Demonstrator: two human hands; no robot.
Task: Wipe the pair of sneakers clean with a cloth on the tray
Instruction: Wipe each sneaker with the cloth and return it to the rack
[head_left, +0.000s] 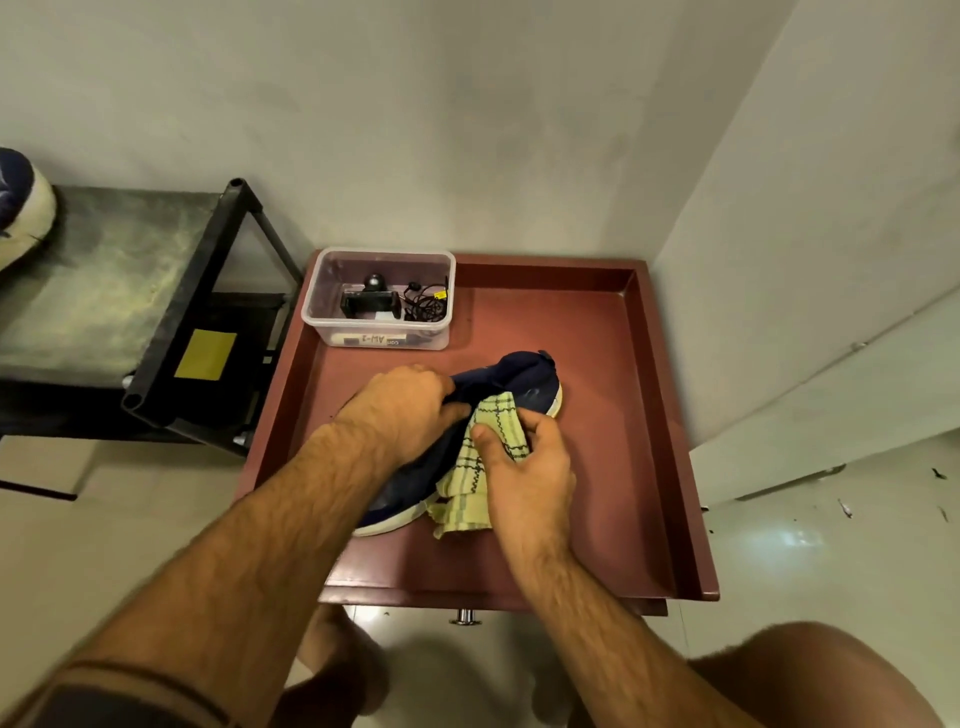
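- The left hand (410, 410) is clamped over the top of the navy sneaker (511, 379), fingers curled down around its upper, pinning it to the floor of the red tray (660, 415).
- Just beside it, thumb nearly meeting the left fingers, the right hand (524, 467) has the yellow checked cloth (467, 499) bunched in a pinch, thumb on top, fingers wrapped underneath.
- That cloth is pressed against the sneaker's side, right between the two hands; its loose end trails down below the right hand onto the tray floor.
- The sneaker lies at an angle on the tray: one end pokes out beyond the left fingers, up and to the right, while the other end with its white sole runs back under the left wrist.
- Past the left hand, at the tray's far left corner, sits a clear plastic box (379, 296) holding a small black gadget and a tangle of black cable, with a label on its near wall.
- Well off to the left of the left forearm stands a black metal rack (182, 312) with a yellow patch on a lower shelf.
- At the rack's far left edge, half out of view, a second sneaker (21, 208), navy with a pale sole, rests on the top shelf, well apart from both hands.
- Below the forearms, the person's bare knees show above a pale tiled floor.
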